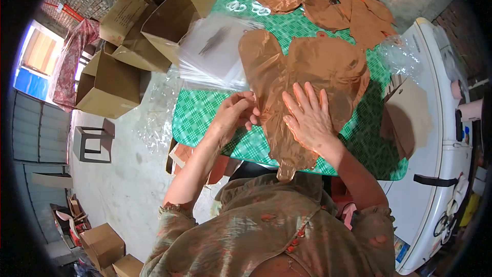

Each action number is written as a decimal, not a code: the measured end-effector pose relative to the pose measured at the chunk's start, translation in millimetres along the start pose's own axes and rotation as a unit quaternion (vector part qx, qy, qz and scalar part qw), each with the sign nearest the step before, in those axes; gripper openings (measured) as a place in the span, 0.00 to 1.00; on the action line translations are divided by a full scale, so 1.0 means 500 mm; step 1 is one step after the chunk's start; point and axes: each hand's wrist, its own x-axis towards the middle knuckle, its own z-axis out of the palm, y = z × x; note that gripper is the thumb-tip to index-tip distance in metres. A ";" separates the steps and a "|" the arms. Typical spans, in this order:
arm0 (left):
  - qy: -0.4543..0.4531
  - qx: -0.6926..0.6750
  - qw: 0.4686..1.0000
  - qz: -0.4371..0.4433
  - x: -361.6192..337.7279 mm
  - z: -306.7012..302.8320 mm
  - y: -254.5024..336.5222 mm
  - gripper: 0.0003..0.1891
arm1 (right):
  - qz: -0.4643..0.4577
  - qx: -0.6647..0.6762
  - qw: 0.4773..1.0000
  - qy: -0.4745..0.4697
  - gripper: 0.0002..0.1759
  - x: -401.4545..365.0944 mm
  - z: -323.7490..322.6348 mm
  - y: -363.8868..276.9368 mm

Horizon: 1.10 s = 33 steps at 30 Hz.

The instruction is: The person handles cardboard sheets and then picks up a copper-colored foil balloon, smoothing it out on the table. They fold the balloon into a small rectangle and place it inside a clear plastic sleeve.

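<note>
A flat copper-brown foil balloon (pixel 328 61) lies on the desk (pixel 202 115) under and ahead of the hands, its narrow tail reaching back toward the person's body past the desk's near edge. The right hand (pixel 310 120) presses palm down on the foil, fingers spread wide. The left hand (pixel 237 112) is beside the balloon's left edge with fingers curled; whether they pinch the foil cannot be told. Ahead of the left hand sits a stack of clear plastic sleeves (pixel 212 74), touching or just beside the balloon. Farther ahead of both hands lie white coiled strips (pixel 261 8) and more brown foil balloons (pixel 328 7). To the right hand's right are crumpled clear plastic (pixel 402 55) and, beyond the desk, a white appliance (pixel 430 92). Open cardboard boxes (pixel 110 84) stand well to the left hand's left.
</note>
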 end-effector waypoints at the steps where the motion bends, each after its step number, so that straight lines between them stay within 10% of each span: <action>1: 0.013 0.006 1.000 0.011 -0.001 0.000 -0.002 0.28 | 0.000 -0.001 1.000 0.000 0.35 0.000 0.001 0.001; 19: -0.021 0.207 0.977 -0.047 0.025 0.028 0.027 0.13 | 0.012 -0.017 0.999 -0.024 0.36 0.001 0.005 0.000; 23: 0.011 0.335 0.914 0.229 0.096 0.035 -0.010 0.10 | 0.017 0.010 1.000 -0.023 0.34 0.000 0.005 0.000; 33: -0.130 0.416 0.808 0.396 0.115 0.148 -0.018 0.10 | 0.053 0.071 0.991 -0.097 0.33 0.014 -0.004 -0.001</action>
